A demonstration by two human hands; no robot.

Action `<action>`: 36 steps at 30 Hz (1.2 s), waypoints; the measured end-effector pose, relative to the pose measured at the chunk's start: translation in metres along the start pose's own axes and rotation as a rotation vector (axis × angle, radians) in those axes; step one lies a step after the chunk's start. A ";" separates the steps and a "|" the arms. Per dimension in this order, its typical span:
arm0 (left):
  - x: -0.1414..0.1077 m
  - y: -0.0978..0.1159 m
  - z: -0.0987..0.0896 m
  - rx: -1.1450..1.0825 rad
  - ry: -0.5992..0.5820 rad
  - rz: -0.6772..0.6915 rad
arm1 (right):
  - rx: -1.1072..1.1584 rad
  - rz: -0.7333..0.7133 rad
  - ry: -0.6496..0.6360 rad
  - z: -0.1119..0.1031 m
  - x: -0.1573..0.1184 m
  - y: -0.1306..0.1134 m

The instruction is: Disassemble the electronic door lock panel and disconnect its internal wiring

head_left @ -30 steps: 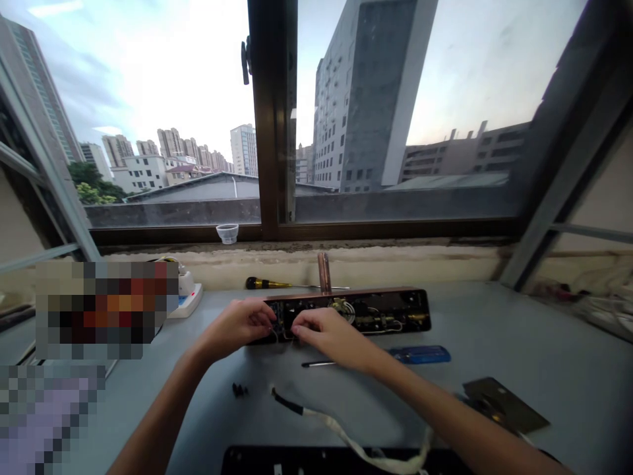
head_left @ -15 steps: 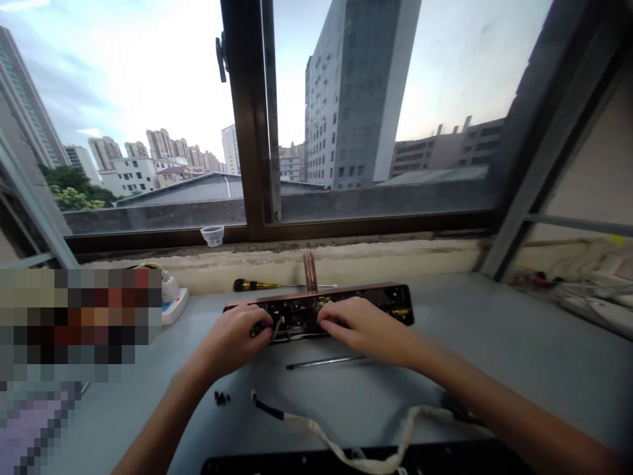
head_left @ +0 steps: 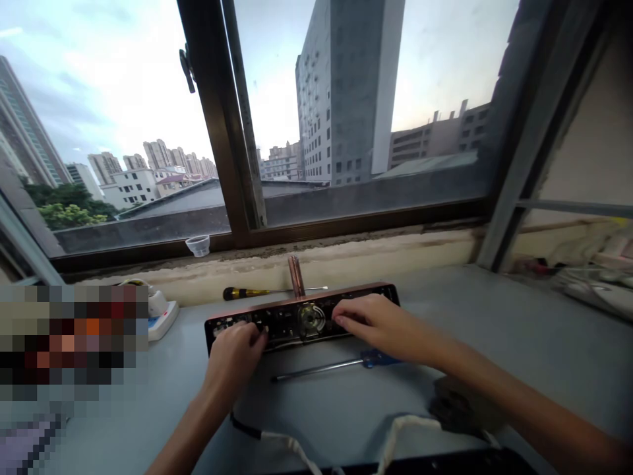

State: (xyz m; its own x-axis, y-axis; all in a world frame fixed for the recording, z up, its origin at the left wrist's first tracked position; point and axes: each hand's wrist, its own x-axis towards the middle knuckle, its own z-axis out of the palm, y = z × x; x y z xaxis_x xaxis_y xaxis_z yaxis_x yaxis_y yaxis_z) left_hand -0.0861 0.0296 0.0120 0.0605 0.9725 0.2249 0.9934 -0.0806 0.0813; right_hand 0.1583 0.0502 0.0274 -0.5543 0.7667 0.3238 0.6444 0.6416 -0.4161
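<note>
A long, narrow black housing with a copper-coloured edge lies with its inner parts exposed. A round metal part sits at its middle, and a copper-coloured tube rises behind it. My left hand is at the housing's left part with fingers curled; what they grip, if anything, is hidden. Right of the round part, my right hand hovers over or touches the housing, thumb and fingers pinched together; I cannot make out anything between them. Below the housing lies a blue-handled screwdriver, its handle partly under my right hand.
Behind the housing lies a yellow-and-black screwdriver. A white power strip stands at left, and a clear plastic cup on the window sill. A wrapped cable and a black panel occupy the front edge.
My right hand has moved off the round part toward the right, uncovering it. My left hand has shifted slightly left and down within the view. The camera view has tilted and moved.
</note>
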 end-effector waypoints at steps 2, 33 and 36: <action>0.003 -0.003 0.000 -0.077 -0.027 0.008 | -0.019 -0.026 0.093 0.002 0.001 0.005; 0.009 0.013 -0.002 0.096 -0.023 -0.007 | -0.341 -0.154 0.339 0.033 0.001 0.041; 0.012 0.007 0.001 0.057 -0.019 0.030 | -0.337 -0.171 0.343 0.033 0.001 0.043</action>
State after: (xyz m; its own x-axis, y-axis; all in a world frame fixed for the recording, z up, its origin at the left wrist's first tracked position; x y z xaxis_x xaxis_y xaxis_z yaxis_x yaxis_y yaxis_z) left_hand -0.0778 0.0412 0.0146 0.0917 0.9739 0.2078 0.9950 -0.0977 0.0191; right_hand 0.1686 0.0777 -0.0180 -0.4985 0.5768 0.6471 0.7247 0.6870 -0.0541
